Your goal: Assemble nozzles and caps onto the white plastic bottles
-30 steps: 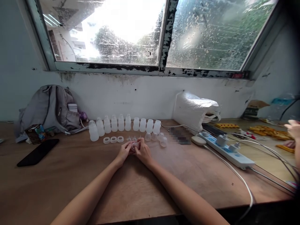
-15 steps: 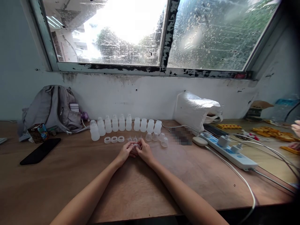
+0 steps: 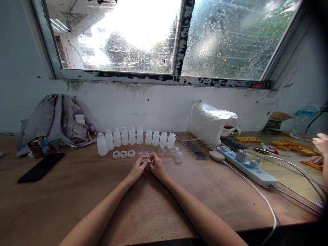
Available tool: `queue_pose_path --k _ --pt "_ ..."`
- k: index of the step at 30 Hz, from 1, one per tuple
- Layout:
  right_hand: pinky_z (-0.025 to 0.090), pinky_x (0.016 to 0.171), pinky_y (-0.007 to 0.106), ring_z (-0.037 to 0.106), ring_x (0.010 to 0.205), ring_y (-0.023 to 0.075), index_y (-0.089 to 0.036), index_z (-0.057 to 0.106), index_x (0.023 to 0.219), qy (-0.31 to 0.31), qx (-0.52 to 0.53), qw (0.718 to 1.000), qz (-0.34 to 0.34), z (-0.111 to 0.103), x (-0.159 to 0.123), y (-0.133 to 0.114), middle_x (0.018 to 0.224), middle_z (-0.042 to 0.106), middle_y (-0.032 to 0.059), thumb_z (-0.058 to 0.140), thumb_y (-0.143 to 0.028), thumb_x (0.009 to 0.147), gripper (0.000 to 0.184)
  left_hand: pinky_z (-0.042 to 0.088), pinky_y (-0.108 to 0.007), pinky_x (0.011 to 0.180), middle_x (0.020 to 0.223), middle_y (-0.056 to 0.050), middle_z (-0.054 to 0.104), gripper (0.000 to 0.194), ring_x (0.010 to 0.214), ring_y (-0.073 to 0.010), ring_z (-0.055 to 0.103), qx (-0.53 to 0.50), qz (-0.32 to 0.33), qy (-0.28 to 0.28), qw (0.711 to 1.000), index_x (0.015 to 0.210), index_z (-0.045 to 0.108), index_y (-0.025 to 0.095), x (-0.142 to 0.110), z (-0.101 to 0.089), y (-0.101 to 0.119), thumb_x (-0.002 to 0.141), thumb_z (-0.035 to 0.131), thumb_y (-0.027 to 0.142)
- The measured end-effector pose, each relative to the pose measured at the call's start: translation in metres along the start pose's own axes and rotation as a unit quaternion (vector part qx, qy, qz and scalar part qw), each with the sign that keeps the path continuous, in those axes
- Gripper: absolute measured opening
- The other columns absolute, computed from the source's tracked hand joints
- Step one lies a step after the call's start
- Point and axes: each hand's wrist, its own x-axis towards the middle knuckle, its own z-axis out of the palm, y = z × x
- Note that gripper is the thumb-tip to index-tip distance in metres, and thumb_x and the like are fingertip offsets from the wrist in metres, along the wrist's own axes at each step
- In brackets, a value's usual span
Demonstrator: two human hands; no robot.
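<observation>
My left hand (image 3: 137, 168) and my right hand (image 3: 156, 166) meet at the middle of the wooden table (image 3: 77, 198), fingers pinched together on a small translucent ring-shaped part (image 3: 148, 160). Just beyond them lie three white rings (image 3: 123, 154), small clear teats (image 3: 146, 152) and clear caps (image 3: 170, 152). A row of several white plastic bottles (image 3: 135, 137) stands behind these, near the wall.
A grey backpack (image 3: 55, 119), a small carton (image 3: 38, 146) and a black phone (image 3: 41, 167) lie at the left. A white bag (image 3: 214, 121), a power strip (image 3: 246, 164) with cables, and yellow parts (image 3: 294, 145) are at the right. Another person's hand (image 3: 321, 143) shows at the right edge.
My hands stay together on the small part, with fingers shifting slightly. The view has tilted a little.
</observation>
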Motion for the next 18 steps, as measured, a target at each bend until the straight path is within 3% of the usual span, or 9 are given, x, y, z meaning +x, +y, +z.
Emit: queue_pose_path --k 4,18 --pt "0.035 0.052 0.021 0.046 0.053 0.0109 -0.020 0.044 0.076 0.004 0.002 1.000 0.004 -0.0003 -0.0005 -0.0018 0.064 0.051 -0.0016 0.045 -0.023 0.070 0.007 0.044 -0.017 0.039 0.084 -0.007 0.062 0.038 0.051 -0.0104 0.058 0.013 -0.001 0.023 1.000 0.099 0.050 0.019 0.0007 0.0021 -0.0005 0.074 0.047 0.047" --pt "0.033 0.049 0.020 0.045 0.052 0.0109 -0.020 0.045 0.069 -0.021 -0.012 0.999 0.046 0.0002 0.0038 0.0008 0.058 0.049 -0.0034 0.049 -0.023 0.067 0.005 0.031 -0.011 0.027 0.099 -0.009 0.058 0.033 0.034 -0.0040 0.052 0.034 -0.042 0.017 0.998 0.100 0.047 0.021 0.0008 -0.0001 -0.0006 0.076 0.042 0.043"
